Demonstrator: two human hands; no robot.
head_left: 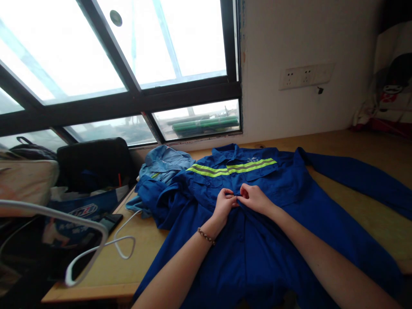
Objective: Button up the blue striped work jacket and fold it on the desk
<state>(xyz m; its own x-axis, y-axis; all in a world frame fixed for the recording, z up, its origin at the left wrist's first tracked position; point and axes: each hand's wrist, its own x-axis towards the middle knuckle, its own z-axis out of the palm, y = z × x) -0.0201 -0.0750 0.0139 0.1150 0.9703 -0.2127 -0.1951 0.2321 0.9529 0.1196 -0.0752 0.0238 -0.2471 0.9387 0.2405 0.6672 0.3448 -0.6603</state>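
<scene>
A blue work jacket with a yellow-green reflective stripe across the chest lies front up, its collar toward the wall. At the middle of its front placket, my left hand pinches the cloth, fingers closed. Right beside it, my right hand also grips the placket edge between thumb and fingers. The fingertips of both hands nearly meet, and they hide whatever button sits there. Lower on the placket a button shows. One sleeve stretches out to the right; the other is bunched on the left.
Light blue clothing is heaped at the jacket's left. A white cable loops over the wooden table, near a phone at its left edge. Bags and a black chair back stand left, below the window. Wall sockets are at back right.
</scene>
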